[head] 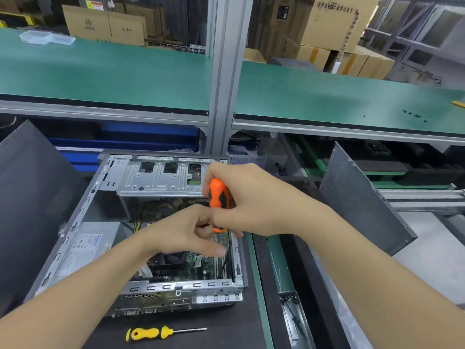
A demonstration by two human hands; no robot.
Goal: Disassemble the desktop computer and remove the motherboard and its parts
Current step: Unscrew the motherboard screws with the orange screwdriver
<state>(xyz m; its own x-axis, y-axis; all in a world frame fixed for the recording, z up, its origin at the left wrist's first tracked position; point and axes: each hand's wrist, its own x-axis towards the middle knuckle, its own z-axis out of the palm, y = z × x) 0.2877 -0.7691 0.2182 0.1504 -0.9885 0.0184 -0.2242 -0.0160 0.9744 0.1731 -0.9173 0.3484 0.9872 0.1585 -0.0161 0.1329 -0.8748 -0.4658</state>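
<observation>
Cardboard boxes (334,23) — clear plastic tray (46,37) on shelf.

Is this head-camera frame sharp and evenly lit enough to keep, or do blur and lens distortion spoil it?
Head view: even overhead light, soft shadows, no harsh glare. The wide-angle lens bows the green shelf edges. Right hand on the orange screwdriver and left hand are slightly soft; the motherboard sits dim inside the case.
</observation>
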